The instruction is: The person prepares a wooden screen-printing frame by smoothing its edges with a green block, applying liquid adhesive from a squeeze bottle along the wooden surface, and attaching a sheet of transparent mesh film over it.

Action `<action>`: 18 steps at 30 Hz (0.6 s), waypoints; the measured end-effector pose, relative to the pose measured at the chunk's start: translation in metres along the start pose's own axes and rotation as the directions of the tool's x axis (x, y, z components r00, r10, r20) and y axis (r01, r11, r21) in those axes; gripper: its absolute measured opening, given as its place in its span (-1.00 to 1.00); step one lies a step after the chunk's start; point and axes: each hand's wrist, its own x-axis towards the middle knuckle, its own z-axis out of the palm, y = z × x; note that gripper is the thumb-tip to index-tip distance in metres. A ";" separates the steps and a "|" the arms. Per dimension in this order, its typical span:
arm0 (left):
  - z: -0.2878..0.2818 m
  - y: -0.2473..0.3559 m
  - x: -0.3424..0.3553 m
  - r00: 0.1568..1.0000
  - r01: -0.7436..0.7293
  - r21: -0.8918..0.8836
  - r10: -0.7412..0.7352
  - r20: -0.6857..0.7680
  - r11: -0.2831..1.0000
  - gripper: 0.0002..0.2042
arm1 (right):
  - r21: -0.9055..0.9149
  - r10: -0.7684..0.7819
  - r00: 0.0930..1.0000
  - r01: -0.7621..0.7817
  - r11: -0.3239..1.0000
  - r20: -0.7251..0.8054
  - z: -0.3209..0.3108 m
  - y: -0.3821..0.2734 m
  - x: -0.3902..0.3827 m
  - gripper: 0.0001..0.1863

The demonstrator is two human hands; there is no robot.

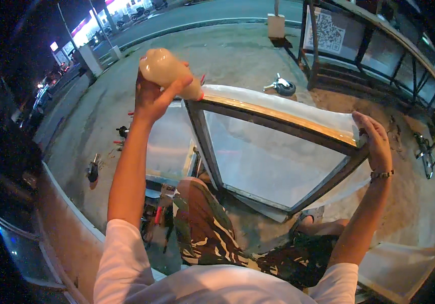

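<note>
A pale squeeze bottle (167, 71) is gripped, tipped, in the left hand (151, 96) at eleven o'clock, its nozzle nearest the mesh-covered frame (273, 152), whose long top edge is clasped at three o'clock by the right hand (374, 139).

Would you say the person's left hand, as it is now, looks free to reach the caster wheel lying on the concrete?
Probably not: the left hand is closed around a pale squeeze bottle, and the caster wheel lies on the ground beyond the mesh-covered wooden frame, which stands between them.
</note>
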 end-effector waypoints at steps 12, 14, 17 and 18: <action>-0.012 -0.083 -0.163 0.961 0.201 0.390 -0.258 0.100 0.899 -0.38 | 0.089 0.024 0.999 -0.026 0.996 0.026 0.005 -0.003 -0.008 -0.61; -0.026 -0.103 -0.230 0.903 0.324 0.503 -0.421 0.089 0.801 -0.35 | 0.056 0.044 0.998 -0.047 0.997 0.045 0.004 -0.006 -0.008 -0.61; -0.058 -0.125 -0.333 0.672 0.361 0.746 -0.711 0.208 0.560 -0.25 | 0.020 0.021 0.998 -0.022 1.000 0.052 0.019 -0.020 -0.011 -0.61; -0.071 -0.136 -0.375 0.496 0.388 0.824 -0.847 0.192 0.413 -0.22 | -0.059 -0.018 1.000 0.019 0.998 0.016 0.027 -0.022 -0.011 -0.60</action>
